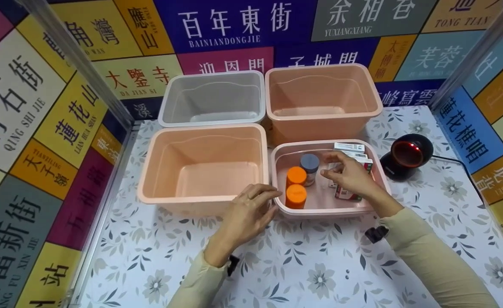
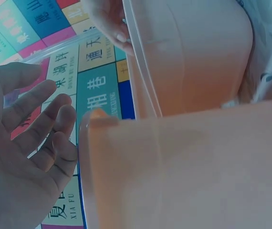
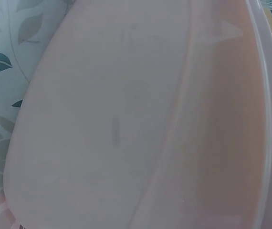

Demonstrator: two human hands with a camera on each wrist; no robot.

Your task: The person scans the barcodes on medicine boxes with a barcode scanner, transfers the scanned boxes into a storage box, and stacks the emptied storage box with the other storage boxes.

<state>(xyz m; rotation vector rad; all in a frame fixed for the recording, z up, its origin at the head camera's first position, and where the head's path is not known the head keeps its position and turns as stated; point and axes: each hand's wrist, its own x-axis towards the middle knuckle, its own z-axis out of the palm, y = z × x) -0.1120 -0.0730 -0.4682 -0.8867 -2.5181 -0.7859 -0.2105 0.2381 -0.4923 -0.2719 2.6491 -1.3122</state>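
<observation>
In the head view, my right hand (image 1: 356, 179) hovers over the right part of a shallow pink bin (image 1: 326, 211). Its thumb and forefinger stand apart, and nothing shows between them. Around and under it are several small cartons (image 1: 350, 148), partly hidden by the hand. Left of these stand two orange-capped bottles (image 1: 296, 194) and a bottle with a grey cap (image 1: 310, 161). My left hand (image 1: 247, 216) is by that bin's left rim, fingers loosely bent and holding nothing; in the left wrist view the left hand (image 2: 26, 143) looks relaxed. Bin wall fills the right wrist view.
A deep pink bin (image 1: 204, 206) stands left of the shallow one. Behind them are a grey bin (image 1: 213, 125) and another deep pink bin (image 1: 324, 128). A black scanner-like device (image 1: 407, 156) with a cable sits at the right. Printed panels (image 1: 230, 21) surround the flowered tabletop (image 1: 302, 265).
</observation>
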